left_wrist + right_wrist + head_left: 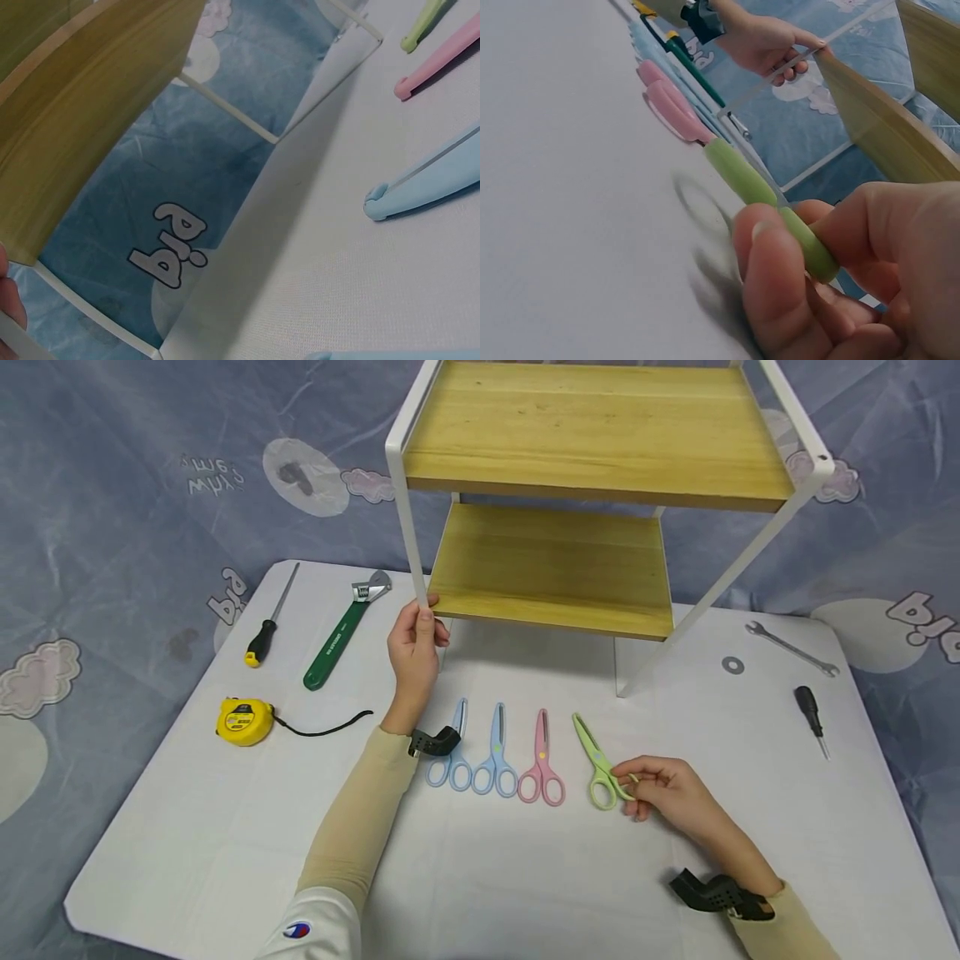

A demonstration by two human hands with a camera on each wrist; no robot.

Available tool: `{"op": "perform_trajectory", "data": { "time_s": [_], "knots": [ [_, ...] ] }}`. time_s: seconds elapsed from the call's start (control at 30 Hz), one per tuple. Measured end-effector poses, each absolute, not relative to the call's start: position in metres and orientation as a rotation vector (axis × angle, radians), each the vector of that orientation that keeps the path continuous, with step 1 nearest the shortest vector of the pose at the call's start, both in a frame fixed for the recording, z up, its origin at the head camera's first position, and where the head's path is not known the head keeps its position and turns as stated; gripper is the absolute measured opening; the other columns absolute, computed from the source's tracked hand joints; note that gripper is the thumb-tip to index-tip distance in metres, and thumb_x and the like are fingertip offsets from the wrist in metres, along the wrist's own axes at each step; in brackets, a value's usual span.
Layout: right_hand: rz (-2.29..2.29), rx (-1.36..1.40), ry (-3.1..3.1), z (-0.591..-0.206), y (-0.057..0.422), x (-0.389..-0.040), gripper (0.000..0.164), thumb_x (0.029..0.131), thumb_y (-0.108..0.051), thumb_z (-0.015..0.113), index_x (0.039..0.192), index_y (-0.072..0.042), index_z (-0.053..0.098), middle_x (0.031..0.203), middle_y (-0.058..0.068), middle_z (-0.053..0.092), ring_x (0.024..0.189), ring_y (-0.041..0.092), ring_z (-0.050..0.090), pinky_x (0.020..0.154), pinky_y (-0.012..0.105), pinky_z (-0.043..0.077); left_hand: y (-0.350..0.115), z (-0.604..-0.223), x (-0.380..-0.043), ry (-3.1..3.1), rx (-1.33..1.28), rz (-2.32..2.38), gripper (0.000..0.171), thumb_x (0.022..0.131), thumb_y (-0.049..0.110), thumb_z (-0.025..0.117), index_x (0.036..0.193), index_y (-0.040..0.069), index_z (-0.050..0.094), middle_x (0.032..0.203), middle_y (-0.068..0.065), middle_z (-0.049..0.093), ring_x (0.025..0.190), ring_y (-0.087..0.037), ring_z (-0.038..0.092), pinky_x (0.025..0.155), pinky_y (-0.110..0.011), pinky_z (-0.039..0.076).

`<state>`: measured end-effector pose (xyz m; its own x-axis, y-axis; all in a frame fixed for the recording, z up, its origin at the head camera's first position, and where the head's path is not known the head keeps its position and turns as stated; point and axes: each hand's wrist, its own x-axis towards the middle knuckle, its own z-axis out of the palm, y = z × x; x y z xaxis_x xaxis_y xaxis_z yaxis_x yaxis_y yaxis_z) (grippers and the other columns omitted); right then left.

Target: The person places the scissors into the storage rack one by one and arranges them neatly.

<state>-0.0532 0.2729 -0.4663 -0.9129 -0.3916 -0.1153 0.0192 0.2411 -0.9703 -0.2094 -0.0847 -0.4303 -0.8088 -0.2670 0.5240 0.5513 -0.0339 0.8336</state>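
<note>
My left hand [415,647] grips the front left post of a two-tier shelf rack [547,568] at its lower board, thumb in front. In the right wrist view the same hand shows at the board's corner. My right hand [667,793] pinches one handle loop of light green scissors [594,752] between thumb and fingers, and a shadow of the loop falls on the cloth in the right wrist view. To their left lie pink scissors [542,760] and blue scissors [498,758]. Another pair of blue scissors [450,770] is partly hidden behind my left wrist strap.
On the left are a screwdriver [261,643], a green-handled adjustable wrench [335,645] and a yellow tape measure [243,721]. A washer [732,665], an open-end wrench [791,648] and a small black screwdriver [809,710] lie right. A white cloth [487,877] covers the table.
</note>
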Motion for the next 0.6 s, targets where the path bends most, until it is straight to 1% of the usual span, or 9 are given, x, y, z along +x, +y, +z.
{"op": "perform_trajectory", "data": {
  "time_s": [0.1, 0.17, 0.4, 0.5, 0.6],
  "knots": [
    [-1.705, -0.38, 2.15, -0.4656, 0.2762, -0.0547, 0.025, 0.095, 0.011, 0.051, 0.115, 0.022, 0.061, 0.072, -0.005, 0.072, 0.06, 0.008, 0.067, 0.052, 0.027, 0.057, -0.0852, -0.4307, -0.2101, -1.684, -0.322, -1.886, 0.025, 0.106, 0.002, 0.047, 0.117, -0.017, 0.059, 0.07, 0.007, 0.058, 0.062, -0.002, 0.058, 0.058, -0.015, 0.052],
    [-1.707, -0.416, 2.116, -0.4662, 0.278, -0.0554, 0.026, 0.095, 0.012, 0.048, 0.115, 0.022, 0.061, 0.073, -0.004, 0.073, 0.062, 0.007, 0.067, 0.053, 0.026, 0.057, -0.0854, -0.4312, -0.2102, -1.683, -0.334, -1.882, 0.026, 0.106, 0.004, 0.047, 0.117, -0.017, 0.058, 0.071, 0.009, 0.058, 0.063, -0.001, 0.058, 0.059, -0.015, 0.052],
    [-1.701, -0.488, 2.067, -0.4649, 0.2795, -0.056, 0.029, 0.096, 0.012, 0.045, 0.118, 0.02, 0.063, 0.074, -0.004, 0.073, 0.065, 0.006, 0.066, 0.055, 0.025, 0.056, -0.0862, -0.4322, -0.2106, -1.683, -0.343, -1.878, 0.026, 0.106, 0.004, 0.047, 0.117, -0.017, 0.058, 0.07, 0.009, 0.058, 0.062, 0.0, 0.057, 0.059, -0.015, 0.052],
    [-1.706, -0.501, 2.047, -0.4643, 0.2794, -0.0555, 0.029, 0.096, 0.012, 0.047, 0.119, 0.019, 0.063, 0.076, -0.003, 0.074, 0.067, 0.006, 0.067, 0.057, 0.025, 0.058, -0.0861, -0.4319, -0.2097, -1.689, -0.339, -1.875, 0.025, 0.106, 0.002, 0.047, 0.117, -0.017, 0.059, 0.07, 0.008, 0.057, 0.062, -0.001, 0.057, 0.058, -0.015, 0.052],
    [-1.716, -0.509, 2.023, -0.4643, 0.2787, -0.0547, 0.028, 0.095, 0.012, 0.051, 0.119, 0.019, 0.063, 0.076, -0.003, 0.074, 0.069, 0.005, 0.068, 0.061, 0.025, 0.06, -0.0855, -0.4311, -0.209, -1.697, -0.328, -1.878, 0.025, 0.106, 0.001, 0.046, 0.117, -0.017, 0.059, 0.07, 0.005, 0.057, 0.063, -0.002, 0.057, 0.059, -0.015, 0.052]
  ]
}}
